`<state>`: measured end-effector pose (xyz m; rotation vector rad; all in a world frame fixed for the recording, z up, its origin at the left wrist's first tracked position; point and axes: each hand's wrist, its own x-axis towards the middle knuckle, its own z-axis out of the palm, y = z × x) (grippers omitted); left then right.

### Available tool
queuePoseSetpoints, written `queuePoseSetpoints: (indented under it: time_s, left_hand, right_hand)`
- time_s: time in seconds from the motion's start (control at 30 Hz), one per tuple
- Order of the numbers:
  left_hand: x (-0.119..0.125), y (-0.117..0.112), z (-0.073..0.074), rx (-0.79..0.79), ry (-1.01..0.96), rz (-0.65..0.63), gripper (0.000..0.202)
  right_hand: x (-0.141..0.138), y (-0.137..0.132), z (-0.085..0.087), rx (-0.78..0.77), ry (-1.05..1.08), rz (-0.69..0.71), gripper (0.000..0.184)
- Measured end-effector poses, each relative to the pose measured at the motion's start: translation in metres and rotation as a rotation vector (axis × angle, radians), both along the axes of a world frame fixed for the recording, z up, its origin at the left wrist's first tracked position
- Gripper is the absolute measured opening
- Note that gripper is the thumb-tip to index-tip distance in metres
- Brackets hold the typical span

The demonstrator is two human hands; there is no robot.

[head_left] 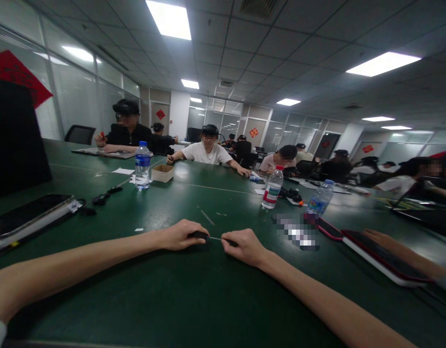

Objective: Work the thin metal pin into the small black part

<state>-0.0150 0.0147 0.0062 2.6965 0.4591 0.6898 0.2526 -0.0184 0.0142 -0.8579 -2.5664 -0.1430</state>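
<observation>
Two hands, two black pieces, one thin shaft: left hand (185, 235) pinches one black piece (198, 235), right hand (245, 245) curls fingers round the other, shaft (214, 238) spanning between over green table (165, 299). Three plastic bottles (142, 166), one tan box (162, 175) beyond. Tabletop runs between forearms to near edge.

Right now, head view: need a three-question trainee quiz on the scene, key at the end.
1. True or false: the left hand and the right hand are touching each other.
2. What colour is the cap of the bottle beside the tan box?
3. Which is in the right hand: A) the bottle, B) a small dark piece, C) the tan box?

Key: 1. False; 2. Blue; 3. B.
</observation>
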Motion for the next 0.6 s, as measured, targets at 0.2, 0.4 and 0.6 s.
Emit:
queuePoseSetpoints:
  time_s: [0.2,0.4,0.6]
  left_hand:
    - [-0.0011,0.001,0.0003,-0.003,-0.023,-0.021,0.031]
    - [-0.0016,0.0008,0.0006,-0.021,-0.014,-0.018,0.032]
    - [0.0023,0.0009,-0.0014,-0.007,-0.009,0.049,0.029]
  right_hand:
    - [0.0009,0.0007,-0.0005,-0.011,0.017,0.012,0.026]
    - [0.0001,-0.0009,0.0021,-0.037,0.016,0.008,0.025]
    - [-0.0005,-0.0025,0.005,-0.064,0.007,-0.043,0.024]
